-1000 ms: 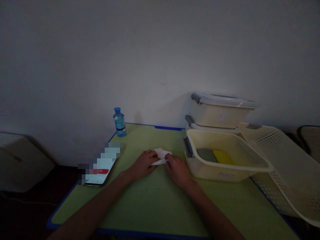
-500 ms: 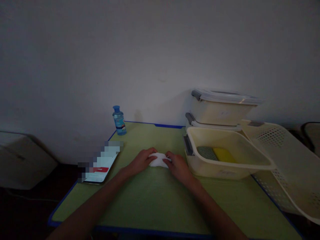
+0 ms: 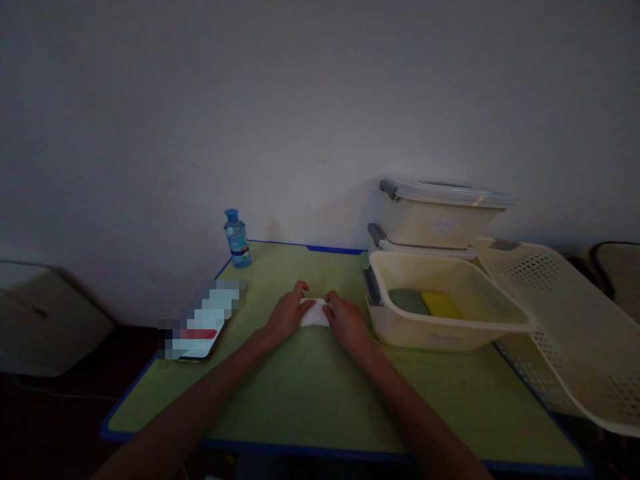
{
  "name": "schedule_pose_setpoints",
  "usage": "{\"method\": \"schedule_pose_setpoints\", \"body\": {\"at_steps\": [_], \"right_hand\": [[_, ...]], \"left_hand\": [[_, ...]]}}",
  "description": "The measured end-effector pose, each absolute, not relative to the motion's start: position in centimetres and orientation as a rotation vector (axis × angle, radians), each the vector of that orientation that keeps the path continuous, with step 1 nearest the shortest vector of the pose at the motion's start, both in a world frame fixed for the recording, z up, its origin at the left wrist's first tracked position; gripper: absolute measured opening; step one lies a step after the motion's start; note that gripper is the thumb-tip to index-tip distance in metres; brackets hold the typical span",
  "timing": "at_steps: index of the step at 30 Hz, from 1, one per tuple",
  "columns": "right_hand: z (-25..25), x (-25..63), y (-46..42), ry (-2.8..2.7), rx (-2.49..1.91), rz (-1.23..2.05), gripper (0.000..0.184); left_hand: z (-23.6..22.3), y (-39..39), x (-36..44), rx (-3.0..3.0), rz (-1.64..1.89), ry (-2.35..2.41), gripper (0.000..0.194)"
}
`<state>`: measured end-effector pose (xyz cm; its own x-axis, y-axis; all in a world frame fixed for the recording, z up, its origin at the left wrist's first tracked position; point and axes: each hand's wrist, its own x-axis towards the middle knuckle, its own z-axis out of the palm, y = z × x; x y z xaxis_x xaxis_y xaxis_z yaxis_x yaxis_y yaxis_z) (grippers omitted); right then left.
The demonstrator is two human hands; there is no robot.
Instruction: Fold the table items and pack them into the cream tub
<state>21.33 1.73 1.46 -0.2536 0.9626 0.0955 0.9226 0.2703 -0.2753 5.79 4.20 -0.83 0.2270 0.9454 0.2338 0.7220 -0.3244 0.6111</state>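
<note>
A small folded white cloth (image 3: pixel 315 315) lies low over the middle of the green table (image 3: pixel 310 380). My left hand (image 3: pixel 289 312) grips its left end, thumb on top and the index finger raised and bent. At the right end my right hand (image 3: pixel 347 321) is closed on it, thumb and fingers pressed on the fabric. The fingers partly cover both ends of the cloth.
To the right stands an open cream bin (image 3: pixel 450 340) holding green and yellow folded items (image 3: pixel 440 305). Lidded boxes (image 3: pixel 440 217) are stacked behind it, and a perforated basket (image 3: pixel 565 300) leans beside it. A phone-like screen (image 3: pixel 205 327) and a blue bottle (image 3: pixel 237 240) are at left.
Both hands have moved slightly closer together, and the cloth looks narrower between them. My left index finger has lifted. The whole view has shifted slightly.
</note>
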Motion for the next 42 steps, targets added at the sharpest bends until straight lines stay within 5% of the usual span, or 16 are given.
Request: {"method": "schedule_pose_setpoints", "body": {"at_steps": [11, 39, 42], "right_hand": [[1.6, 21.1, 1.6, -2.428, -1.766, 0.061, 0.021], [0.1, 21.8, 3.1, -2.400, -1.464, 0.008, 0.020], [-0.1, 21.8, 3.1, -2.375, -1.476, 0.005, 0.020]], "left_hand": [[-0.9, 3.6, 6.5, 2.320, 0.665, 1.833, 0.015], [-1.2, 3.5, 5.9, 2.401, 1.200, 1.417, 0.031], [-1.2, 1.9, 6.9, 2.599, 1.030, 1.405, 0.036]]}}
